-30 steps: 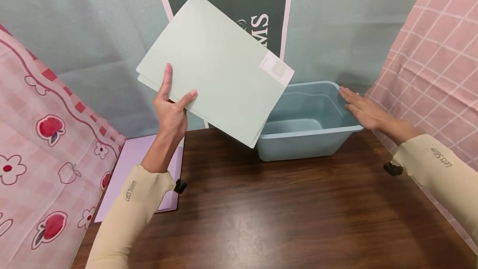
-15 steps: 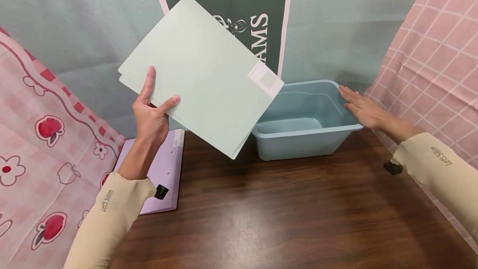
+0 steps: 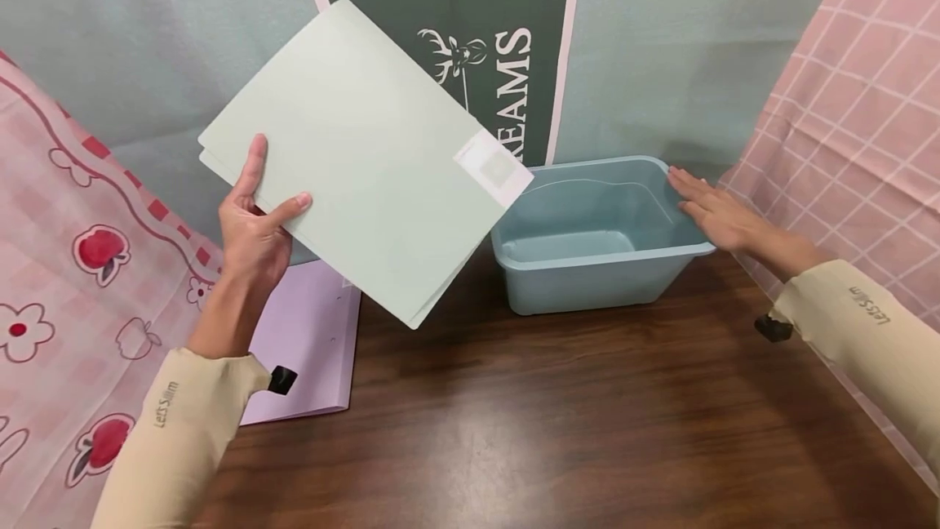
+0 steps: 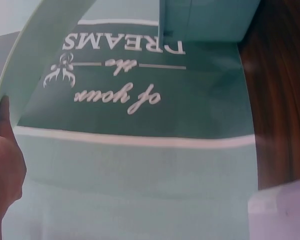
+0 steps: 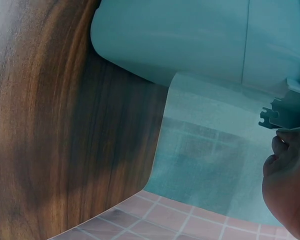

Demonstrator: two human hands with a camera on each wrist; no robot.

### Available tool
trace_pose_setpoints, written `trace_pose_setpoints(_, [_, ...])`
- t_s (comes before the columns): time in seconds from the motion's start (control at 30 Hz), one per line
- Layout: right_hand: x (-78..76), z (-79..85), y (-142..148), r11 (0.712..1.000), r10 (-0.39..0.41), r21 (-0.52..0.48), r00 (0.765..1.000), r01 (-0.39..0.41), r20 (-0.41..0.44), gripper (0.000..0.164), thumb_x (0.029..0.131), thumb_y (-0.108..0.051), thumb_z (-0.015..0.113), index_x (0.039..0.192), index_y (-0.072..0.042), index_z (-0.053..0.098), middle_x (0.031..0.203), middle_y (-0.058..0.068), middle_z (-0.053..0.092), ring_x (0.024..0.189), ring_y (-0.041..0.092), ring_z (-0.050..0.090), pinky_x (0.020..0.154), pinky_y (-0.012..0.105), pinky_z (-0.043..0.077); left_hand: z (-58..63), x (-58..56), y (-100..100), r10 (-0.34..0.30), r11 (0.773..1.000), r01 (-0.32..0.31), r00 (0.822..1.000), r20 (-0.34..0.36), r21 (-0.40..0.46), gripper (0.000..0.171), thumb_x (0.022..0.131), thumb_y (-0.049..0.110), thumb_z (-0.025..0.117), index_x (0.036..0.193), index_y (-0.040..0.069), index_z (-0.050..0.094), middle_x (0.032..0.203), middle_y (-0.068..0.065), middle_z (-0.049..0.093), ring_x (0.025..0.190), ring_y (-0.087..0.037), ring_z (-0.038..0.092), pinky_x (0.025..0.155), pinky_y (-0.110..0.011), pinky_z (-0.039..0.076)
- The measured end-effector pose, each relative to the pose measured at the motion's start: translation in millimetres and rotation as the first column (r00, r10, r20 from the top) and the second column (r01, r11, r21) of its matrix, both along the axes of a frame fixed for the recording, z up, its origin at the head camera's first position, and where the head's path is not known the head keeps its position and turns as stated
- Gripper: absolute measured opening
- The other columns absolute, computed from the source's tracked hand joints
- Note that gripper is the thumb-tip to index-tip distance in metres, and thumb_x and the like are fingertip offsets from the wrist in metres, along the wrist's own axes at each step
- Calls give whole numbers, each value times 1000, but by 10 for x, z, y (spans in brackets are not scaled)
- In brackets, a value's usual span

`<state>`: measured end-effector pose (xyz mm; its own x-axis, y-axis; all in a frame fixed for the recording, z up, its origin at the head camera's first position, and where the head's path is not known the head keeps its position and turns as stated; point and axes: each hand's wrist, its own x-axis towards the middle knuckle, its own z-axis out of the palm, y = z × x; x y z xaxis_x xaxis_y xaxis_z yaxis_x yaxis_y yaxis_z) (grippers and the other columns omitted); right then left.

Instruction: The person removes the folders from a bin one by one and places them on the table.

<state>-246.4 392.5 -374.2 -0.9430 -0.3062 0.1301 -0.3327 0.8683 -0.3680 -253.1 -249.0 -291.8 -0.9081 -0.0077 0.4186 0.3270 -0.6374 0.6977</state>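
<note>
My left hand (image 3: 253, 231) grips a pale green file folder (image 3: 360, 153) by its lower left edge, thumb and one finger showing on the front face. The folder is held tilted in the air, with a white label (image 3: 494, 167) at its right corner. In the left wrist view the hand (image 4: 5, 170) and part of the folder (image 4: 37, 55) show at the left. My right hand (image 3: 723, 215) rests with straight fingers on the right rim of a blue plastic bin (image 3: 602, 260). In the right wrist view its fingers (image 5: 285, 155) touch the underside of the rim.
On the table's left lies a purple folder (image 3: 312, 349), partly hidden by my left arm. A grey-green cloth with printed lettering (image 3: 512, 96) hangs behind. Patterned pink cloths stand left (image 3: 88, 308) and right (image 3: 859, 121). The tabletop (image 3: 529, 415) is dark wood.
My left hand has moved left and slightly down with the pale green folder, away from over the bin, uncovering its left end. The right hand has stayed on the rim.
</note>
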Motion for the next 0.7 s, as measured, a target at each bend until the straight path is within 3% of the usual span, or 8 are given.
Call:
trace_pose_setpoints(0.2, [1,-5,5,1000,-5,0,1000,5,4,58,115,-16,30,164,10,14,174,25,4,161,46,3,132,48,-3,-12,-11,-231,-97,995,97,995,28,-12,96,82,-39,57,162,12,43,170,-4,36,137,-22,58,92,-41,59])
trace_pose_setpoints(0.4, [0,3,-16,1000,3,2,1000,-3,-3,58,115,-17,31,164,10,16,174,26,6,161,46,5,132,47,-2,-50,-17,-440,-147,989,147,988,38,9,96,83,-39,53,163,12,41,171,-11,32,130,-23,65,87,-43,61])
trace_pose_setpoints(0.7, [-12,14,-6,1000,2,20,1000,-2,5,57,115,-17,30,164,10,16,174,27,7,161,46,5,132,49,-1,-98,-36,-688,-222,975,223,973,65,-3,91,86,-40,47,163,9,42,153,-8,59,127,-24,68,85,-46,61])
